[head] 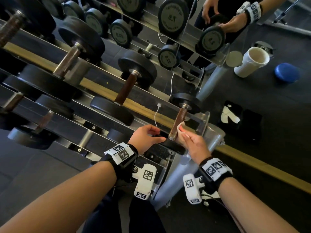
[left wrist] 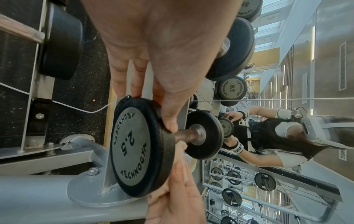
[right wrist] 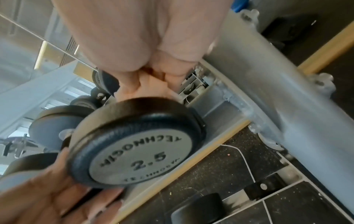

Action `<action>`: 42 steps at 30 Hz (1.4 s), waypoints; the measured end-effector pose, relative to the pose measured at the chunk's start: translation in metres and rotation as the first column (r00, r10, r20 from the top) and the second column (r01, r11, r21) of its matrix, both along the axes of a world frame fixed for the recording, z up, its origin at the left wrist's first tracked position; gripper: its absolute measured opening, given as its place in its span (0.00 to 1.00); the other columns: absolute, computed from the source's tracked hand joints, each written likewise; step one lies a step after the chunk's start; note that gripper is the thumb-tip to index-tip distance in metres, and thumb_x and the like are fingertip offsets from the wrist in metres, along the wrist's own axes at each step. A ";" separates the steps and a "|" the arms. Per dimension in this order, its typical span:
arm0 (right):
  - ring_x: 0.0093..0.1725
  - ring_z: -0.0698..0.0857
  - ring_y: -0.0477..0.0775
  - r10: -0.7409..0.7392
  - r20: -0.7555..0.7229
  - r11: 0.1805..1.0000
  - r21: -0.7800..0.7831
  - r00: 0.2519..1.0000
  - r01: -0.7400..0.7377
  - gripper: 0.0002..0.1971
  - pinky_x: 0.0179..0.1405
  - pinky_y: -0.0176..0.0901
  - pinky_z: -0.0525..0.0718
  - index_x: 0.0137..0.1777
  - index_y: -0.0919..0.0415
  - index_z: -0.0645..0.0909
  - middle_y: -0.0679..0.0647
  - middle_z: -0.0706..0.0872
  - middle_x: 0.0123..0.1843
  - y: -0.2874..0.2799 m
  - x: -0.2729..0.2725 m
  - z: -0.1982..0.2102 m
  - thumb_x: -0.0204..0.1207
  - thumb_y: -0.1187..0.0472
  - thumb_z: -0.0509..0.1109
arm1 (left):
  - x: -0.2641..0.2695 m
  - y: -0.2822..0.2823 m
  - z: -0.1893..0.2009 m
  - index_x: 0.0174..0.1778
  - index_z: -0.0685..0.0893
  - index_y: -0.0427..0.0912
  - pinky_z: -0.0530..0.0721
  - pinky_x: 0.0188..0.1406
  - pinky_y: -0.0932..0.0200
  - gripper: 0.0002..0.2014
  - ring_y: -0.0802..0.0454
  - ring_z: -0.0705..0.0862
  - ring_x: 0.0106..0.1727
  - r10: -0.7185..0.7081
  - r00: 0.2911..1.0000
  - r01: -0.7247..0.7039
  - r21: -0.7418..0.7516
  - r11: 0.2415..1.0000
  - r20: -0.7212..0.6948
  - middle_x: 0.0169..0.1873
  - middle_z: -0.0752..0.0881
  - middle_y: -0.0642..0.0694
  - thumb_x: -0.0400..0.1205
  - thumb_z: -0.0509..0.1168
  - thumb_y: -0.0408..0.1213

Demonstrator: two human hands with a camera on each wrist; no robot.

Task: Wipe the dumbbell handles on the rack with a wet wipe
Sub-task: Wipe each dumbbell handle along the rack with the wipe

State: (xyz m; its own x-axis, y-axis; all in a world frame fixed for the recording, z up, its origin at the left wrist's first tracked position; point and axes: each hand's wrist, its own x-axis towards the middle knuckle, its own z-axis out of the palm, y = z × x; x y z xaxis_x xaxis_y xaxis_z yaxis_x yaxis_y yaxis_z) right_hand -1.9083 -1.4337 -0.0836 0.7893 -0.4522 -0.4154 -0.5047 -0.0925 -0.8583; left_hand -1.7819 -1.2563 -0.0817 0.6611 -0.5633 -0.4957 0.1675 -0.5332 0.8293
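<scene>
A small 2.5 dumbbell (head: 175, 145) lies at the right end of the rack (head: 104, 88). My left hand (head: 159, 135) grips the rim of its near black disc (left wrist: 134, 148), thumb on one side and fingers on the other. My right hand (head: 185, 133) holds a white wet wipe (head: 181, 127) against the right side of the brown knurled handle (head: 178, 121). In the left wrist view the wipe (left wrist: 181, 151) sits under the handle (left wrist: 184, 134) just behind the disc. The right wrist view shows my right hand (right wrist: 145, 84) bunched round the wipe behind the disc (right wrist: 138, 151); the handle is hidden.
Bigger dumbbells (head: 124, 91) fill the rack to the left, with a mirror behind them. A thin white cable (head: 156, 115) hangs beside the small dumbbell. An open white tub (head: 250, 62), a blue lid (head: 287, 73) and black items (head: 239, 118) lie on the floor at right.
</scene>
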 end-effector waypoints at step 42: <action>0.44 0.84 0.45 0.066 0.115 0.945 -0.326 0.991 -0.025 0.09 0.46 0.43 0.80 0.54 0.48 0.82 0.44 0.86 0.43 0.219 0.030 -0.022 0.88 0.57 0.60 | 0.050 0.249 -0.068 0.52 0.88 0.40 0.81 0.55 0.54 0.08 0.49 0.87 0.47 0.076 0.994 -0.080 0.044 0.996 0.080 0.46 0.90 0.43 0.79 0.73 0.30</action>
